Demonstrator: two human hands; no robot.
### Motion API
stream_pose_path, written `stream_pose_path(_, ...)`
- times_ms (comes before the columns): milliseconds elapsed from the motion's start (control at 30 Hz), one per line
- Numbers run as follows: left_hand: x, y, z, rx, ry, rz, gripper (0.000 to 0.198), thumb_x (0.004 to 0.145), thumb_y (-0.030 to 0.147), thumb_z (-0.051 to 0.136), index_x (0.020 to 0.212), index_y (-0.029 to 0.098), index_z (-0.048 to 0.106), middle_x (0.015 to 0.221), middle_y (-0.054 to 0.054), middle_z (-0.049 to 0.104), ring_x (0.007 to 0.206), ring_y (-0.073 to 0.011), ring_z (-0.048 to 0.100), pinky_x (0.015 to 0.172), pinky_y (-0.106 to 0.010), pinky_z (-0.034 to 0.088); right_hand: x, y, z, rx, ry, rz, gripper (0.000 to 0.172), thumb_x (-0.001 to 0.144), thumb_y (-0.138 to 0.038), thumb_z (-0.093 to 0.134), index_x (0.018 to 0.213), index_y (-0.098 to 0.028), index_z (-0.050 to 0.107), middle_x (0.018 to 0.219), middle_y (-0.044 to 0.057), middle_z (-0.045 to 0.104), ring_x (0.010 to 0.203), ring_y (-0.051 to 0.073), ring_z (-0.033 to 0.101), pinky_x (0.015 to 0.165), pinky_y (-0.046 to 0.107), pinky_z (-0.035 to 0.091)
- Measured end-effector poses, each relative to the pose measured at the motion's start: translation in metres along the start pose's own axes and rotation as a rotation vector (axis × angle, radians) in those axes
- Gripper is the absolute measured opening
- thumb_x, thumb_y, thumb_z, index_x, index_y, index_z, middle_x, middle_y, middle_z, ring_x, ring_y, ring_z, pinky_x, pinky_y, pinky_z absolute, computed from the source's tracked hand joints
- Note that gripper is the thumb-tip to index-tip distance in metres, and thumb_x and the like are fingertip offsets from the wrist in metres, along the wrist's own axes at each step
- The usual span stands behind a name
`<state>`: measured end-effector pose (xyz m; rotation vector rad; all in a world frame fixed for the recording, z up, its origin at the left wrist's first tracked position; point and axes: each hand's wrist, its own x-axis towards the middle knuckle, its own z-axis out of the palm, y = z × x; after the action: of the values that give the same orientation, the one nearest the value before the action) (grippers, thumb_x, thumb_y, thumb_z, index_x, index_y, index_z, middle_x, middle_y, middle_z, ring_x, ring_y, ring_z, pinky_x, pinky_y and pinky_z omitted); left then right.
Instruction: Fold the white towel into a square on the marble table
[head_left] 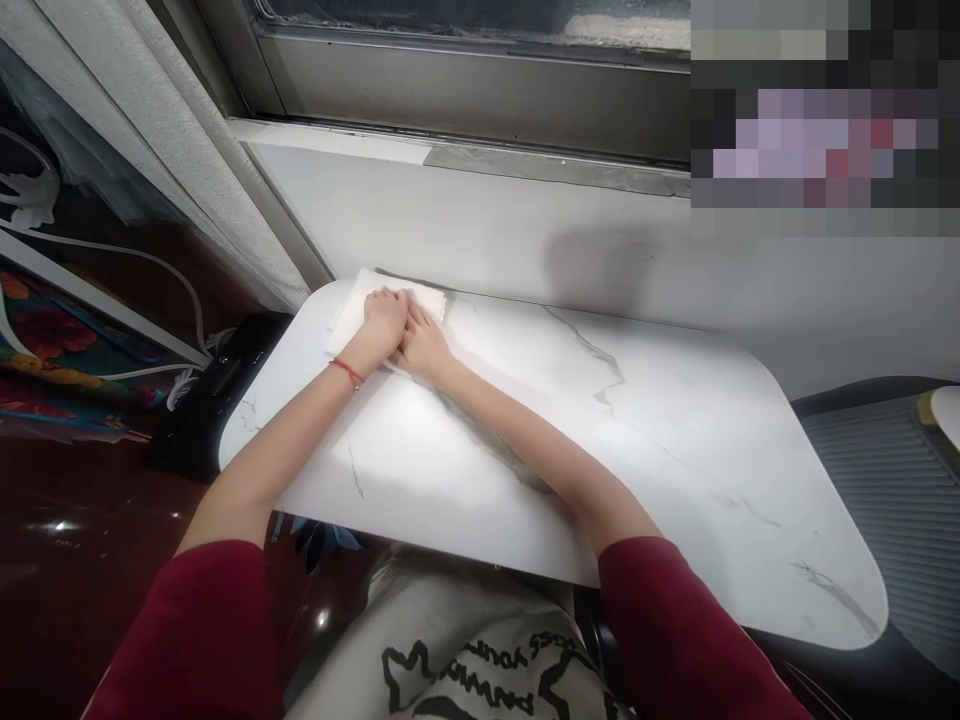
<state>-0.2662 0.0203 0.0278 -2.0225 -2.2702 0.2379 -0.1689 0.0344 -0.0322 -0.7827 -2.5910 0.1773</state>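
A white cloth lies spread on the far left corner of a white marble-patterned table. My left hand, with a red string bracelet at its wrist, presses on the cloth, its fingers bent down onto it. Close against it, my right hand rests on the cloth's near right part with its fingers stretched out flat. The two hands touch, and the left partly covers the right fingertips. The cloth beneath both palms is hidden.
A pale wall and window frame border the table's far edge. At left hang a light curtain and white cables, beside a black box. A grey ribbed surface stands at right.
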Motion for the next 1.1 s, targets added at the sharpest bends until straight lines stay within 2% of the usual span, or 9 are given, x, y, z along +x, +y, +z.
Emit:
stream_pose_path(100,0.008,-0.008,-0.006,-0.016,0.02,0.04,0.041,0.093,0.006,0.045,0.133,0.002,0.05,0.132,-0.028,0.061,0.124,-0.0356,0.06,0.1,-0.044,0.046,0.012,0.008,0.003,-0.012,0.013,0.014,0.059,0.101,-0.035,0.049,0.149,0.0,0.051,0.159,0.024,0.044,0.149,0.037,0.036,0.124,0.053,0.029)
stream_pose_path(267,0.017,-0.025,-0.008,-0.103,0.013,0.109,0.042,0.091,0.007,0.045,0.133,0.004,0.049,0.129,-0.026,0.064,0.133,-0.0332,0.055,0.107,-0.044,0.043,0.024,0.014,0.006,-0.033,0.023,0.067,0.062,0.101,-0.029,0.044,0.152,0.006,0.044,0.159,0.026,0.043,0.149,0.035,0.037,0.126,0.048,0.027)
stream_pose_path(367,0.019,-0.033,-0.002,-0.186,0.026,0.129,0.047,0.088,0.004,0.042,0.134,0.005,0.048,0.136,-0.025,0.061,0.139,-0.032,0.05,0.111,-0.045,0.04,0.027,0.016,0.01,-0.025,0.058,0.064,0.061,0.1,-0.027,0.041,0.152,0.004,0.043,0.159,0.025,0.043,0.149,0.034,0.037,0.125,0.05,0.028)
stream_pose_path(567,0.02,-0.045,0.013,-0.346,0.048,0.158,0.063,0.086,0.006,0.039,0.149,0.005,0.04,0.157,-0.022,0.045,0.152,-0.0285,0.035,0.12,-0.048,0.032,0.028,0.017,0.014,-0.049,0.064,0.073,0.055,0.101,-0.03,0.038,0.146,-0.002,0.053,0.157,0.023,0.046,0.148,0.036,0.039,0.124,0.053,0.028)
stream_pose_path(800,0.019,-0.048,0.019,-0.411,0.069,0.145,0.067,0.086,0.011,0.039,0.153,0.008,0.039,0.16,-0.019,0.043,0.154,-0.0258,0.032,0.124,-0.047,0.029,0.027,0.014,0.012,-0.063,0.066,0.079,0.054,0.103,-0.031,0.038,0.148,-0.005,0.053,0.157,0.022,0.047,0.147,0.036,0.04,0.123,0.055,0.03)
stream_pose_path(900,0.017,-0.049,0.021,-0.434,0.095,0.148,0.067,0.086,0.012,0.04,0.153,0.01,0.041,0.162,-0.017,0.041,0.154,-0.0266,0.032,0.124,-0.049,0.028,0.026,0.01,0.007,-0.112,0.027,0.107,0.055,0.104,-0.031,0.038,0.151,-0.005,0.049,0.159,0.022,0.044,0.149,0.034,0.039,0.125,0.051,0.03)
stream_pose_path(1100,-0.003,-0.045,0.02,-0.362,0.114,0.147,0.064,0.09,0.012,0.037,0.154,0.007,0.042,0.166,-0.018,0.035,0.154,-0.0277,0.032,0.124,-0.048,0.029,0.015,-0.006,-0.005,-0.146,-0.009,0.135,0.054,0.105,-0.027,0.036,0.153,-0.004,0.047,0.159,0.021,0.045,0.15,0.033,0.039,0.125,0.048,0.03)
